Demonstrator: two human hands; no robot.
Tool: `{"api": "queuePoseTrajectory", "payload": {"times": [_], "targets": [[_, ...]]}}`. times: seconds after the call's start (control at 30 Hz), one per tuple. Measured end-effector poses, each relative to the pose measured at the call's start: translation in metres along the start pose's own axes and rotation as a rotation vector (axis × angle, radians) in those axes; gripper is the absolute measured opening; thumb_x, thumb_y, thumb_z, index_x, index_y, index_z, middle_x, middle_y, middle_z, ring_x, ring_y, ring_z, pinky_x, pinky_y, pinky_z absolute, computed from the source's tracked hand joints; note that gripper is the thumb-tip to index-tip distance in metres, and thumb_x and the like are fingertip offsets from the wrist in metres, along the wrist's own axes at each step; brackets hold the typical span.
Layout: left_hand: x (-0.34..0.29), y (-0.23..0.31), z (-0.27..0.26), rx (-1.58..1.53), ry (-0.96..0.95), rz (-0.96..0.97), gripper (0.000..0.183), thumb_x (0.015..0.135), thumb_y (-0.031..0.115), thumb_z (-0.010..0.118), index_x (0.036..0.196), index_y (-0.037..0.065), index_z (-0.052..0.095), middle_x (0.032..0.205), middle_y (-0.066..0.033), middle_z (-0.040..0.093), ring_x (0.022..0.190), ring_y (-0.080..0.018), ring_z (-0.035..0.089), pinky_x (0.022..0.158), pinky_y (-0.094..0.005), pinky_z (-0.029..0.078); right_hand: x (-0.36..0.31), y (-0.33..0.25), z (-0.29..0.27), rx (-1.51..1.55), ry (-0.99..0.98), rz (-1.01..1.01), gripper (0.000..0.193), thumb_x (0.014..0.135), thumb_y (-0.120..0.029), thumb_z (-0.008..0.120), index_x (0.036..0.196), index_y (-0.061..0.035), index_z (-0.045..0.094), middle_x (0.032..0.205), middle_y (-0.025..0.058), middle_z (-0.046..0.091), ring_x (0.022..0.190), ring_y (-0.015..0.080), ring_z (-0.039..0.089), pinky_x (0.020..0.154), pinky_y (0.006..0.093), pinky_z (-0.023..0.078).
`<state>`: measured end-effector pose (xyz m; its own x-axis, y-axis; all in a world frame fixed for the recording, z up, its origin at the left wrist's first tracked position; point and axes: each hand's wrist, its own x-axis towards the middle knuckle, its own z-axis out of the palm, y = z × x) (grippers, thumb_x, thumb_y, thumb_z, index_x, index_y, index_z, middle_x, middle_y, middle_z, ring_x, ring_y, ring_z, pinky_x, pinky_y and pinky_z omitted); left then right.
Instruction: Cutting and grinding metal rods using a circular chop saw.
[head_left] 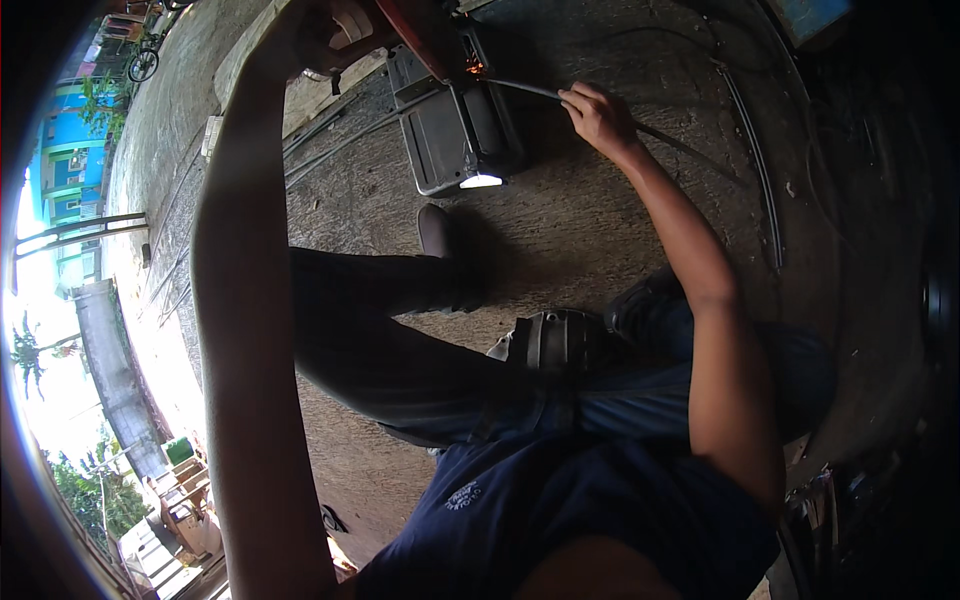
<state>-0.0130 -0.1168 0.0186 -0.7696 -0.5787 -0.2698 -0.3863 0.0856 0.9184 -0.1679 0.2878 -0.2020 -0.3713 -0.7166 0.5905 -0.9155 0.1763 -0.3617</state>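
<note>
A cut-off saw with a red guard and a grey ribbed base stands on the floor in front of me. Orange sparks spray where a thin metal rod meets the saw under the guard. My right hand is closed around this rod, which runs on behind it to the right. At the top, my left hand is closed around the saw's handle, at the end of my outstretched arm; shadow and the picture's edge hide part of its grip. The cutting point itself is partly covered by the guard.
Long metal rods lie left of the saw, and more bars lie on the rough floor at right. My shoe is just below the base. A dark ribbed object sits between my legs. Bright open yard lies at left.
</note>
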Motion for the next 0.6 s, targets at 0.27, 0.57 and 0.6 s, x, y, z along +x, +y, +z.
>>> {"api": "queuePoseTrajectory", "payload": {"times": [0.27, 0.57, 0.6], "targets": [[-0.014, 0.010, 0.005, -0.033, 0.002, -0.015, 0.036, 0.086, 0.038, 0.061, 0.104, 0.007, 0.057, 0.090, -0.0039, 0.055, 0.082, -0.0169, 0.058, 0.056, -0.0350, 0.054, 0.008, -0.003, -0.004, 0.030, 0.009, -0.016, 0.013, 0.080, -0.010, 0.067, 0.092, -0.0039, 0.069, 0.086, 0.0057, 0.065, 0.076, 0.0262, 0.065, 0.066, 0.0357, 0.054], [-0.031, 0.026, 0.039, -0.100, -0.216, 0.189, 0.037, 0.089, 0.026, 0.048, 0.123, 0.011, 0.055, 0.103, -0.0041, 0.063, 0.090, -0.0190, 0.061, 0.078, -0.0357, 0.052, -0.005, 0.076, 0.001, 0.328, -0.116, 0.371, 0.035, 0.093, -0.029, 0.058, 0.112, -0.0006, 0.065, 0.104, 0.0155, 0.069, 0.094, 0.0281, 0.066, 0.082, 0.0357, 0.051], [-0.031, 0.027, 0.052, -0.117, -0.232, 0.202, 0.037, 0.089, 0.027, 0.048, 0.123, 0.013, 0.056, 0.099, -0.0037, 0.062, 0.086, -0.0186, 0.059, 0.075, -0.0359, 0.052, -0.010, 0.086, -0.006, 0.416, -0.163, 0.467, 0.038, 0.092, -0.032, 0.058, 0.110, 0.0000, 0.066, 0.100, 0.0141, 0.069, 0.094, 0.0260, 0.065, 0.082, 0.0351, 0.050]]}}
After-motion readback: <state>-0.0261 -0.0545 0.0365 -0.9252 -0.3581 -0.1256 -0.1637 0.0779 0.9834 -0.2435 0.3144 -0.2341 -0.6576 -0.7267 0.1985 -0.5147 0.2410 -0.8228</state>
